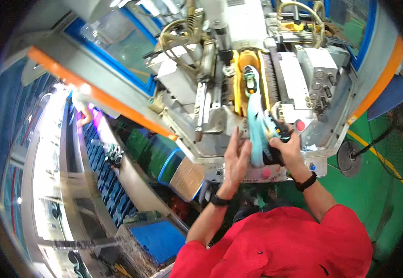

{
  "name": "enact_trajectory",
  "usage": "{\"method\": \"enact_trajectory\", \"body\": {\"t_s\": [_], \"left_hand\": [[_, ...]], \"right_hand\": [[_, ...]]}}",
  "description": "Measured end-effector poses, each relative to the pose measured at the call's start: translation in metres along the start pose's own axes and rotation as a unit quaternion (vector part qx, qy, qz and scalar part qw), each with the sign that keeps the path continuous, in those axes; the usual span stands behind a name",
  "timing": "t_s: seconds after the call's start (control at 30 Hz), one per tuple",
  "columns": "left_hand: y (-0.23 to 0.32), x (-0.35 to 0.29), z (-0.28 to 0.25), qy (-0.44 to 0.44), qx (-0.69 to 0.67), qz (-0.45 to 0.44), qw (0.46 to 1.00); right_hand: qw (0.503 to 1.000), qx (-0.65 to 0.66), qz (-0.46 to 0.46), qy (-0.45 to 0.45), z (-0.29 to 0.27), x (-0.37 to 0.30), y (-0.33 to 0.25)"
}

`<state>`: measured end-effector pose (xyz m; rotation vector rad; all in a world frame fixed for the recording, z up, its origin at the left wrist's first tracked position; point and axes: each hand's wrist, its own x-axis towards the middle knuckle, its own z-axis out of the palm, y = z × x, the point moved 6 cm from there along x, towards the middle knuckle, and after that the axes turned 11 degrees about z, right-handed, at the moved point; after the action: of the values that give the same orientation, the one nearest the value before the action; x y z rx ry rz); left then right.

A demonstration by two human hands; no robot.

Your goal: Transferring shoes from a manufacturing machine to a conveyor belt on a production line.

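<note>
A light blue sneaker (257, 134) with black and white parts is held up at the front of a machine, its narrow end pointing away from me. My right hand (288, 147) grips it from the right, thumb and fingers on its dark section. On the other side, my left hand (235, 160) is open, its fingers stretched out along the sneaker; whether it touches is hard to tell. Just beyond, a white, green and black shoe-like piece (250, 79) sits between the yellow pads (236, 83) of the machine.
A red button (299, 125) and several black knobs (325, 91) are on the machine's right. Orange-edged frame bars (99, 99) slant down on both sides. To the left runs a conveyor (109, 180) carrying a shoe (113, 154). A black fan-like stand (349, 158) is on the green floor.
</note>
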<state>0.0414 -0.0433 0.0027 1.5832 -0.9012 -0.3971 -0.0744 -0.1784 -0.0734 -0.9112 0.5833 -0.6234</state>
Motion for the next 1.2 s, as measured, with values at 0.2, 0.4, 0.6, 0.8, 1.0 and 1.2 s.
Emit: {"method": "enact_trajectory", "body": {"t_s": [0.2, 0.4, 0.6, 0.8, 1.0, 1.2], "left_hand": [[-0.123, 0.196, 0.143, 0.029, 0.076, -0.077, 0.994], [-0.216, 0.307, 0.193, 0.088, 0.271, -0.071, 0.956], [-0.249, 0.301, 0.158, 0.137, 0.020, -0.183, 0.973], [-0.148, 0.166, 0.127, 0.052, -0.358, -0.234, 0.902], [-0.063, 0.015, 0.011, 0.162, -0.282, -0.235, 0.916], [-0.048, -0.139, -0.055, 0.361, -0.050, -0.223, 0.904]], "right_hand": [[0.964, -0.167, -0.117, 0.172, -0.185, 0.036, -0.137], [0.911, -0.253, -0.152, 0.289, -0.219, 0.030, -0.175], [0.851, -0.408, -0.166, 0.286, -0.197, 0.123, -0.215], [0.735, -0.661, -0.029, 0.150, -0.118, 0.299, -0.192], [0.702, -0.695, -0.015, 0.153, -0.042, 0.385, -0.061], [0.690, -0.681, 0.000, 0.245, -0.044, 0.387, 0.001]]}}
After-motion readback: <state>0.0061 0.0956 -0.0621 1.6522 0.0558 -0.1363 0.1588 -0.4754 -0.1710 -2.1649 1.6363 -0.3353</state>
